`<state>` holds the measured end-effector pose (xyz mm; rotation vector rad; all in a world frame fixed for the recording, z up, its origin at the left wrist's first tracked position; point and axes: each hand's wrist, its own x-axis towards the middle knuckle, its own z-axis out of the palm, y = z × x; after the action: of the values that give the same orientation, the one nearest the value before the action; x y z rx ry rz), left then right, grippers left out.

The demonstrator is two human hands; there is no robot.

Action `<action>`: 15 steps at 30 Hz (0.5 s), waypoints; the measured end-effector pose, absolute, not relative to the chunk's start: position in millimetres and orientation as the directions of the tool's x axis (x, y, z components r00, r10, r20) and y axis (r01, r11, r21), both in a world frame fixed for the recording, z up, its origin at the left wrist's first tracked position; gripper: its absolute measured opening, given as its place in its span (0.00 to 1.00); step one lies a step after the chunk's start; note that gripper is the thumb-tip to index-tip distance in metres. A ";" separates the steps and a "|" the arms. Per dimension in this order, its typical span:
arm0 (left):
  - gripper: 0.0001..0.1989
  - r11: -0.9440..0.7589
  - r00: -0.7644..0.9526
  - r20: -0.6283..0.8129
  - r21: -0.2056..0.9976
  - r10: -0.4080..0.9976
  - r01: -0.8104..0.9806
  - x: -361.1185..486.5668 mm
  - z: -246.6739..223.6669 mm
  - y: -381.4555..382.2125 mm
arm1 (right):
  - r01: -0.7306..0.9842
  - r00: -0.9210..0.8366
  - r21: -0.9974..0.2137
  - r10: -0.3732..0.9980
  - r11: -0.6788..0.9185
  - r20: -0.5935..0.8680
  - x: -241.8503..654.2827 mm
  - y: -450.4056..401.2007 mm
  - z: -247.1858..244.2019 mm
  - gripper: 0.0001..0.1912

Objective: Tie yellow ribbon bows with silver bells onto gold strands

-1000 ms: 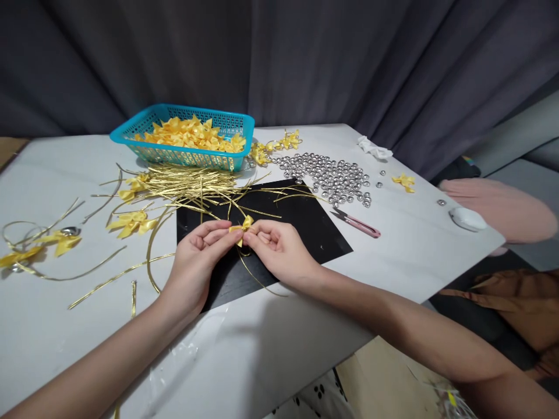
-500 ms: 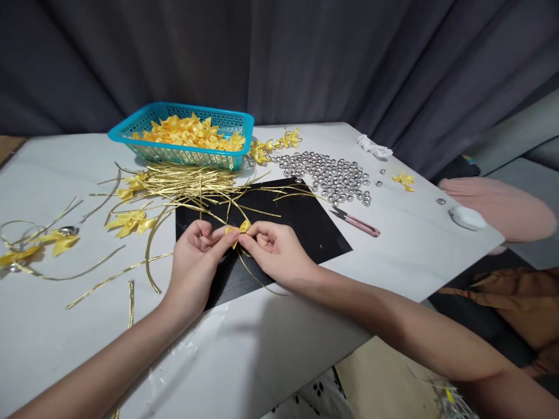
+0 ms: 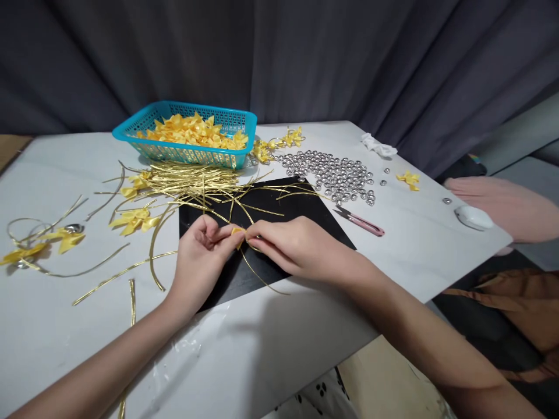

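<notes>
Above a black mat (image 3: 323, 227), my left hand (image 3: 203, 250) pinches a small yellow ribbon bow (image 3: 237, 231) between thumb and forefinger. My right hand (image 3: 288, 244) touches the bow's right side with its fingertips pressed together, closed on a thin gold cord (image 3: 262, 279) that hangs down toward the mat's front edge. The fingers cover much of the bow. Just behind the hands, a heap of gold cords (image 3: 192, 180) spreads onto the mat. A yellow bow (image 3: 135, 220) lies left of the mat.
A blue basket (image 3: 183, 153) of yellow bows stands at the back. Many silver beads (image 3: 336, 171) lie to its right, near pink-handled snips (image 3: 360, 221). A white dish (image 3: 474, 217) sits at the right edge. Bows with cords (image 3: 65, 238) lie far left.
My right hand has turned so its back faces up more, and its fingers have straightened beside the bow. My left hand still pinches the bow. The view has shifted slightly.
</notes>
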<state>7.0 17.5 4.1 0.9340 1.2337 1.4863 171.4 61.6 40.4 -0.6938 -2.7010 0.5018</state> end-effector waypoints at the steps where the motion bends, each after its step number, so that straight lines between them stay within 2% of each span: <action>1: 0.22 -0.028 -0.229 -0.016 0.982 0.973 -0.186 7.8 4.3 16.9 | 0.409 -0.834 -0.395 0.513 0.822 0.203 170.8 62.8 41.3 0.13; 4: 0.21 0.016 -0.144 -0.040 0.986 0.989 -0.164 10.0 4.1 15.6 | 0.400 -0.822 -0.427 0.523 0.811 0.225 166.0 68.8 38.9 0.11; 7: 0.21 0.065 -0.087 -0.080 0.985 0.993 -0.161 11.4 4.5 15.0 | 0.363 -0.781 -0.526 0.559 0.770 0.279 161.6 78.4 32.6 0.07; 11: 0.22 0.092 -0.091 -0.110 0.979 0.990 -0.183 11.1 6.1 14.9 | 0.355 -0.706 -0.619 0.635 0.701 0.314 160.7 88.8 24.6 0.06; 15: 0.23 0.079 -0.160 -0.114 0.974 0.980 -0.211 7.9 5.6 17.0 | 0.382 -0.658 -0.604 0.665 0.699 0.353 164.9 87.4 22.0 0.05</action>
<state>7.9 17.0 5.6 0.8998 1.2216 1.3493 164.9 87.4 22.0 -0.7991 -2.3422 0.6610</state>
